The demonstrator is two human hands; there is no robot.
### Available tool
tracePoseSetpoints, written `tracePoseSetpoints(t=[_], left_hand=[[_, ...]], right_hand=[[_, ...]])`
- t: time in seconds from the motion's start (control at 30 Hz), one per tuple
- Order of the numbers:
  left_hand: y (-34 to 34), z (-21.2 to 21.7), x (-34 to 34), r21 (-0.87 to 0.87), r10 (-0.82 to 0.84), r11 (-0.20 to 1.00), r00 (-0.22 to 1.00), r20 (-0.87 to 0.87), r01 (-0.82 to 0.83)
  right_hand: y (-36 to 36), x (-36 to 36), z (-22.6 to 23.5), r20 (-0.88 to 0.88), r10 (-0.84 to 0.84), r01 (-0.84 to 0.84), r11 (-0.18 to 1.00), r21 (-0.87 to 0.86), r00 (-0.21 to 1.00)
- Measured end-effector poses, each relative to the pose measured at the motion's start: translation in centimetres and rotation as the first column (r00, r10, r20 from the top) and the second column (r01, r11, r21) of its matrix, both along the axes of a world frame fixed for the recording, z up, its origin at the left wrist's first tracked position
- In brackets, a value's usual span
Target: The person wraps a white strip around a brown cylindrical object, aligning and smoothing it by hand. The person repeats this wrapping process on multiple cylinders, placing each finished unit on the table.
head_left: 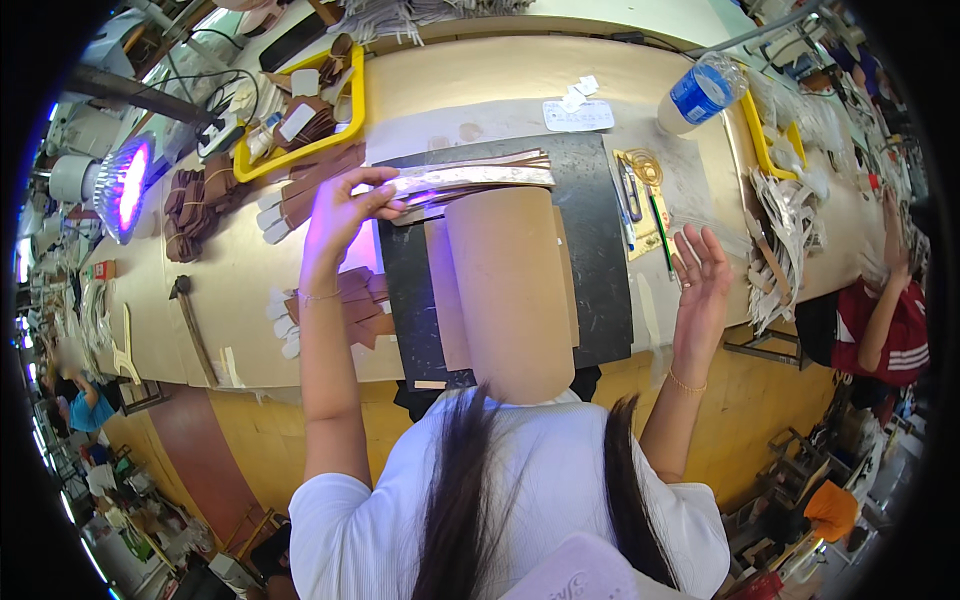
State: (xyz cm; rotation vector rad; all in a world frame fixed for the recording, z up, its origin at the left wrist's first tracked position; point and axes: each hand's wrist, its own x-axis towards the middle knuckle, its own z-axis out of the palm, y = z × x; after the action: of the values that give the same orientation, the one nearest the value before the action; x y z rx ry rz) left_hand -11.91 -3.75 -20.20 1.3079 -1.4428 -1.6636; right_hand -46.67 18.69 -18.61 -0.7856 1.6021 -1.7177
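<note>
Reaching forward over the bench, the person's left hand (345, 208) pinches the near end of a long flat bundle of strips (470, 178), thumb beneath and fingers curled over the top, so the bundle is carried level above the dark cutting mat (600, 260) rather than lying on it; held by one end like this, it stays fanned and easy to look over. Violet light from the lamp (122, 188) at the left washes across that hand and the bundle's underside. The right hand (700, 275) hangs in the air off the mat's right edge, fingers spread and palm open, gripping nothing and touching nothing. Just beyond it lie pens and scissors (640, 190) on a yellowish sheet, near enough to grab. A tall tan cardboard form (505, 290) stands up between the two arms, hiding part of the mat. Brown cut pieces (345, 305) sit stacked beside the mat's left edge, more fill the yellow tray (352, 95), and a water bottle (700, 92) lies well apart at the far right.
</note>
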Motion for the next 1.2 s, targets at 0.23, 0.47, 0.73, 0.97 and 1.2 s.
tracePoseSetpoints(t=[0.23,0.47,0.73,0.97,1.2], left_hand=[[1.3,0.9,2.0,-0.166,0.086,0.985,0.969,0.23,-0.048],[6.8,1.4,13.6,-0.137,0.338,0.941,0.824,0.454,-0.311],[13.6,-1.8,23.3,-0.166,0.479,0.862,0.66,0.579,-0.48],[13.4,-3.2,21.2,-0.132,0.522,0.825,0.653,0.548,-0.549],[12.7,-5.2,20.7,-0.194,0.53,0.798,0.513,0.675,-0.57]], right_hand=[[-0.3,-6.3,-3.7,-0.902,0.11,0.242,0.943,0.227,0.417],[-0.8,-8.8,-6.9,-0.973,0.19,0.209,0.954,0.213,0.128],[0.0,-9.1,-7.8,-0.967,0.227,0.12,0.963,0.24,0.115],[-0.4,-8.8,-5.9,-0.927,0.35,0.138,0.92,0.367,0.134],[-0.3,-10.4,-5.0,-0.944,0.268,0.248,0.917,0.311,0.193]])
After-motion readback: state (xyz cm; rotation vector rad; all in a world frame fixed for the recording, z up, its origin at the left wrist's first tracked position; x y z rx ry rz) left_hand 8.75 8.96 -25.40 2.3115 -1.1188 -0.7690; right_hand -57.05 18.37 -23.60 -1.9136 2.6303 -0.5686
